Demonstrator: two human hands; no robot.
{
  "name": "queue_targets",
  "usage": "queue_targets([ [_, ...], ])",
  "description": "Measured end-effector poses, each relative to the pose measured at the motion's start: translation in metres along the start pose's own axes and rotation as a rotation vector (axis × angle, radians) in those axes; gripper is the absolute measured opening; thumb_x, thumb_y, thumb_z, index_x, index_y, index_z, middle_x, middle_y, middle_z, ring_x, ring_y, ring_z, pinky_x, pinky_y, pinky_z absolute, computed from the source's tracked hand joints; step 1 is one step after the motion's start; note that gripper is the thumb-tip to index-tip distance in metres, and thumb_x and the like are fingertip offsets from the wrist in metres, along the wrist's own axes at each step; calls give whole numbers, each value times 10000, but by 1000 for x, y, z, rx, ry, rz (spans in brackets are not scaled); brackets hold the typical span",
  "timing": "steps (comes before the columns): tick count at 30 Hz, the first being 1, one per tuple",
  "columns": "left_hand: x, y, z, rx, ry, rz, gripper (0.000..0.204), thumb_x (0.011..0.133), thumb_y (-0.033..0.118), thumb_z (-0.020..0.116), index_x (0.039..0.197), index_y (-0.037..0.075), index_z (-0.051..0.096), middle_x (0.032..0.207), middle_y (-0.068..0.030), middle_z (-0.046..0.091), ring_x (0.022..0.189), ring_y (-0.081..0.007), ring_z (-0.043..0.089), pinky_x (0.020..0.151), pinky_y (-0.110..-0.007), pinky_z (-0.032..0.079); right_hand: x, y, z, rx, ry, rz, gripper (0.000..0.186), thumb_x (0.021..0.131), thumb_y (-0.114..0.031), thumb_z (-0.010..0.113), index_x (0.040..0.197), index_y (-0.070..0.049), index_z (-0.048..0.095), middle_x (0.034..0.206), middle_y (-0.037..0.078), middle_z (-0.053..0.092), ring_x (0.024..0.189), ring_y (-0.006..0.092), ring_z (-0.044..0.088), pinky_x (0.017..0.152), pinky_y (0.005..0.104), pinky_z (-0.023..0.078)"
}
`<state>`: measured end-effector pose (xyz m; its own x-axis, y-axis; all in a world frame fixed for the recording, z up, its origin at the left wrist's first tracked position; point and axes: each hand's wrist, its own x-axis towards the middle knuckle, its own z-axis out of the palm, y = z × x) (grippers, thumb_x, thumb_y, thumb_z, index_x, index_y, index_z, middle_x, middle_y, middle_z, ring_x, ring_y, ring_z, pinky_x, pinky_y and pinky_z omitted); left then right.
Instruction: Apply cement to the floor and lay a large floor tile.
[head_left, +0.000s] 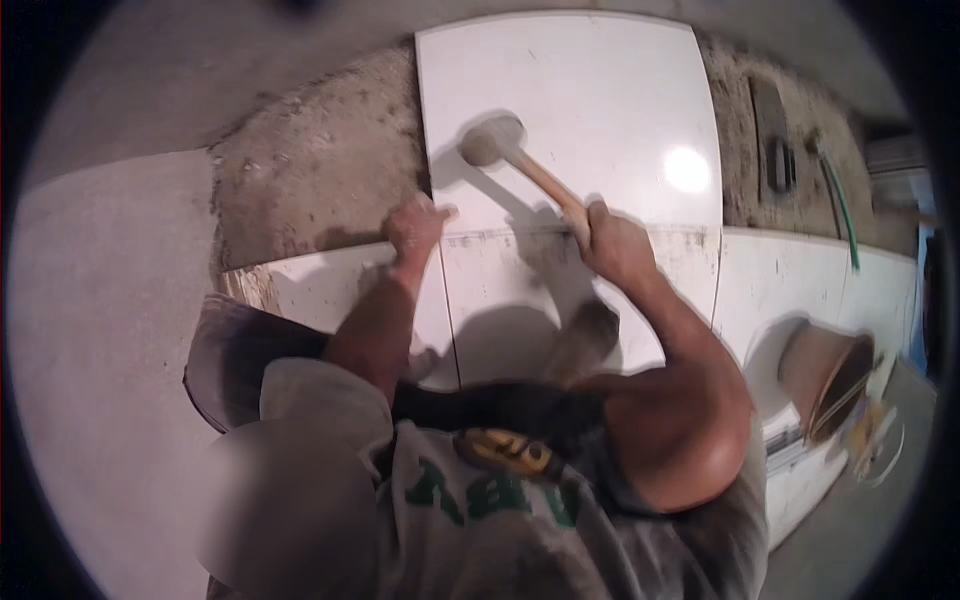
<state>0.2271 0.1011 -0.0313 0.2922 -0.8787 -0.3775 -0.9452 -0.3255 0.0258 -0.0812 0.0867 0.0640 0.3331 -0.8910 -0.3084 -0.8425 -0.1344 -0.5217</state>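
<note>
My right hand (618, 243) is wrapped around the wooden handle of a mallet (545, 182). Its rounded, dull head (490, 140) is over a large white tile (590, 90), casting a shadow there; I cannot tell whether it touches the surface. At the tile's near left corner is my left hand (416, 228), empty, with a finger or thumb stretched toward the tile; blur hides the other fingers' detail. Rows of laid white tiles (360, 290) run beneath my arms, with a dark joint between them.
Rough mortar bed (310, 170) lies left of the tile, and more at the right. A flat float with a handle (775, 150) and a green-handled tool (843, 205) rest there. A brownish bucket (815, 365) stands at right on tiles. A grey wall surface (110, 300) bounds the left.
</note>
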Motion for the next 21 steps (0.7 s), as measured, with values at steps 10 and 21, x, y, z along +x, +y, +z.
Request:
queue_targets([
  [10,28,-38,66,202,-70,65,356,874,511,533,913,218,730,845,-84,650,856,-269,626,717,-420,501,-7,2,-12,67,-46,-82,465,903,-481,524,905,-18,483,739,195,623,684,369,633,600,472,497],
  [21,23,-24,35,242,-29,369,487,954,444,428,988,27,677,928,-169,649,886,-299,640,792,-412,517,-8,-7,-8,205,179,-179,409,922,-449,499,934,-41,469,762,191,606,652,381,608,574,471,482],
])
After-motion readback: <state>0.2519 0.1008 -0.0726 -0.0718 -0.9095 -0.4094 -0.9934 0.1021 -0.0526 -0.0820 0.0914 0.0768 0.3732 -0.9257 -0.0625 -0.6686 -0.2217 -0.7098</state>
